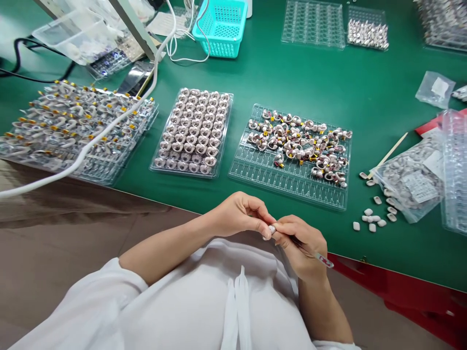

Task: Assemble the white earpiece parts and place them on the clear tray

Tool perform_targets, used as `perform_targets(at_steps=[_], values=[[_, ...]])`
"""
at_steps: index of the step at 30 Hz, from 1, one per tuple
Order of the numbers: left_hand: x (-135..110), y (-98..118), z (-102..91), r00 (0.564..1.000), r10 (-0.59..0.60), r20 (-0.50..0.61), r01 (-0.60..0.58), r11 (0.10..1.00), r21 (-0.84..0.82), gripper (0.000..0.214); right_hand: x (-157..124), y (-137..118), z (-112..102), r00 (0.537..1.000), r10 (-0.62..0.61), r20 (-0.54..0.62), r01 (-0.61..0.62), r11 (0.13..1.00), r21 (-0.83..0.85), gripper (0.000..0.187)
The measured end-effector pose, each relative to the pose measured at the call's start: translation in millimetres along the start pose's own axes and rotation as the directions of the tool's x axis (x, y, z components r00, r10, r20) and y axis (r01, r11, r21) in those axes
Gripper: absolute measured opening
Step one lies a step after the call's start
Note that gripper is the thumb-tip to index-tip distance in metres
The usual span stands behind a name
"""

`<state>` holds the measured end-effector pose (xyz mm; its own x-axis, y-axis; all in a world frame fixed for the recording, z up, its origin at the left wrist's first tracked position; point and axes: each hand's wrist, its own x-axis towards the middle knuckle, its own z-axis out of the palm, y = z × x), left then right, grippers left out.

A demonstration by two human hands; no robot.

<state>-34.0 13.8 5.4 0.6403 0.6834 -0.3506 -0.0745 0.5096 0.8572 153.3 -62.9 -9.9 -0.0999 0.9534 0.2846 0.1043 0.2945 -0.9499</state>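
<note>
My left hand (248, 214) is closed, pinching a small glossy pale earbud-like part (272, 229) between thumb and index finger. Opposite it, my right hand (302, 245) has its fingertips against the same part. A slim hand tool, probably tweezers (324, 260), lies through my right hand, its pale, red-marked end sticking out behind; its tip is hidden. Both hands are at the table's front edge, close to my body. Just beyond them a clear tray (248, 171) carries many similar pale parts with dark red and yellow bits, heaped over its back rows.
Left of centre stands a tray of pale shells (193, 129); farther left are stacked trays (73, 131) under a white cable (120, 119). A turquoise basket (224, 46) is behind. To the right are a bag of small pieces (412, 180), loose pale pieces (372, 218) and a wooden stick (388, 154).
</note>
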Motion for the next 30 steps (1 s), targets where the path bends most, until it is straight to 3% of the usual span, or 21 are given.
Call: perform_targets(at_steps=[6,14,30], values=[[-3,10,13.5,0.984,0.135,-0.120,-0.109,0.974,0.198,0.016,2,0,2,0.988,-0.034,-0.151,0.020,0.996,-0.090,0.028],[-3,9,22.0,0.922,0.371,-0.108,-0.282,0.838,0.467,0.009,-6,15,7,0.951,0.058,-0.305,-0.067,0.998,-0.019,0.019],[-4,6,22.2,0.904,0.404,-0.138,-0.310,0.844,0.438,0.010,-7,20,10,0.936,0.045,-0.348,-0.049,0.999,-0.004,0.021]])
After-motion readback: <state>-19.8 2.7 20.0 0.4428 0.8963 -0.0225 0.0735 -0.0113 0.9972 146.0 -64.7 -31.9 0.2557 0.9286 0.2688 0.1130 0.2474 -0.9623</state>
